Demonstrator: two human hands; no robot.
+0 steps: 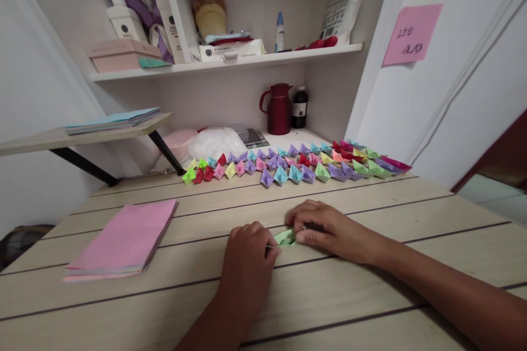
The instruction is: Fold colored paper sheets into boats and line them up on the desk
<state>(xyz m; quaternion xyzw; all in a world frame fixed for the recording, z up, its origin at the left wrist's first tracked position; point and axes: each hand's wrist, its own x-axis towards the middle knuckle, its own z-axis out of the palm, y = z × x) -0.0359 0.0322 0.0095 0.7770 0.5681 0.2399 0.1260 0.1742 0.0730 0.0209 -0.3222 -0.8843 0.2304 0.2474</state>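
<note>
Between my two hands, just above the wooden table [197, 285], is a small light green folded paper boat [285, 238]. My left hand [252, 249] pinches its left end between thumb and fingers. At the other end my right hand [319, 227] grips it, with the fingers curled over the paper and partly hiding it. Beyond my hands stand rows of small folded paper boats [295, 173] in purple, blue, green, pink, yellow and red.
A stack of pink-topped paper [123, 235] lies on the left. Behind it a raised wooden stand [33, 141] carries blue-topped paper [111, 120]. At the back are a dark red jug [279, 110], a dark bottle [300, 108] and a clear plastic bag [214, 144], under a shelf [288, 56].
</note>
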